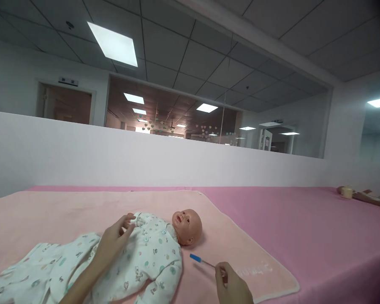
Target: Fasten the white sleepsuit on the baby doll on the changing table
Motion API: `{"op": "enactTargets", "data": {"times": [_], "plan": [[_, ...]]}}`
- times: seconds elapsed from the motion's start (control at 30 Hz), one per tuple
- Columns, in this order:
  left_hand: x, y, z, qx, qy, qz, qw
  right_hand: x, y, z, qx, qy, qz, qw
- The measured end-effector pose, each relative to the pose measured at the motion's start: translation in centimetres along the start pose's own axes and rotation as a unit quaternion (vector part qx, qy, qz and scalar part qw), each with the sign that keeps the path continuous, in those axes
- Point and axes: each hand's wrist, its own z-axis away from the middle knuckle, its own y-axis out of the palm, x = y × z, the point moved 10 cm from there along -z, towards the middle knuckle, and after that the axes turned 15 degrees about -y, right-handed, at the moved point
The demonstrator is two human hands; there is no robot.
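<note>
A baby doll (188,227) lies on its back on a peach mat, with its head to the right. It wears white one-piece baby clothes (152,249) with a small coloured print. Over the doll's chest and far sleeve is my left hand (115,234), its fingers loosely bent and the thumb apart from them. Its fingertips are at the far cuff, and whether they press on it is hard to see. Right of the doll, my right hand (232,283) pinches a thin stick with a blue end (195,258). That blue end points towards the doll's head, apart from it.
The peach mat (240,253) lies on a pink table cover (272,219). A low white wall (145,160) runs behind the table, with a long window above it. At the far right stand a small cream-coloured container (346,192) and a brownish flat object (372,198).
</note>
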Motion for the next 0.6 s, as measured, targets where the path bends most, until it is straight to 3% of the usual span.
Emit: {"op": "enactTargets", "data": {"times": [0.07, 0.17, 0.23, 0.3, 0.4, 0.5, 0.6], "plan": [[-2.8, 1.0, 0.5, 0.013, 0.046, 0.067, 0.997, 3.6, -0.5, -1.3, -0.017, -0.017, -0.093, 0.995], [-5.0, 3.9, 0.8, 0.089, 0.068, 0.184, 0.977, 11.2, 1.6, -3.9, 0.038, -0.089, -0.251, 0.963], [-5.2, 5.7, 0.8, 0.123, 0.065, 0.222, 0.965, 15.6, 3.0, -5.4, 0.055, -0.124, -0.284, 0.949], [-4.4, 6.8, 0.6, 0.145, 0.053, 0.246, 0.957, 18.3, 3.9, -6.5, 0.043, -0.132, -0.282, 0.949], [-2.1, 6.3, -0.4, 0.126, 0.014, 0.315, 0.941, 20.4, 6.2, -7.5, 0.085, -0.118, -0.319, 0.937], [0.2, 4.9, -1.6, 0.089, -0.020, 0.389, 0.917, 22.1, 10.1, -7.5, 0.198, -0.084, -0.452, 0.866], [0.7, 4.9, -2.1, 0.111, -0.023, 0.423, 0.899, 24.1, 13.7, -6.4, 0.321, -0.078, -0.533, 0.779]]}}
